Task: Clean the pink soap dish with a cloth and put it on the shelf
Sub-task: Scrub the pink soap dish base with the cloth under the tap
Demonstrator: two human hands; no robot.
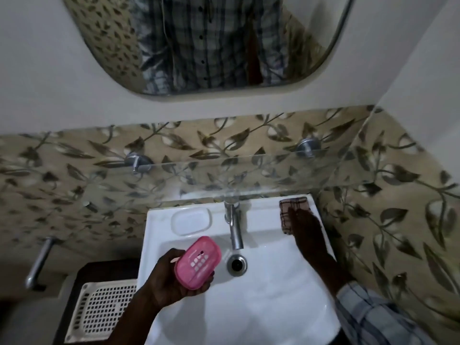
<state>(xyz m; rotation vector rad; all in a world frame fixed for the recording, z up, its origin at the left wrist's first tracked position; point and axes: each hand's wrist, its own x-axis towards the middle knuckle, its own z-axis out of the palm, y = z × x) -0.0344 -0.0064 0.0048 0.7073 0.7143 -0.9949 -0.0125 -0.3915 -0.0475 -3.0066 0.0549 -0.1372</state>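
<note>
My left hand (174, 280) holds the pink soap dish (198, 262) over the left side of the white sink (261, 295), its slotted face turned up. My right hand (307, 230) reaches to the sink's back right corner, and its fingers rest flat on a folded checked cloth (290, 207) lying on the rim. A clear glass shelf (249, 175) on two metal brackets spans the wall above the sink, with nothing on it.
A chrome tap (234, 225) stands at the sink's middle back above the drain (236, 263). A moulded soap recess (191, 220) lies left of the tap. A white perforated basket (99, 312) sits low left. A metal rail (39, 262) sticks out at left.
</note>
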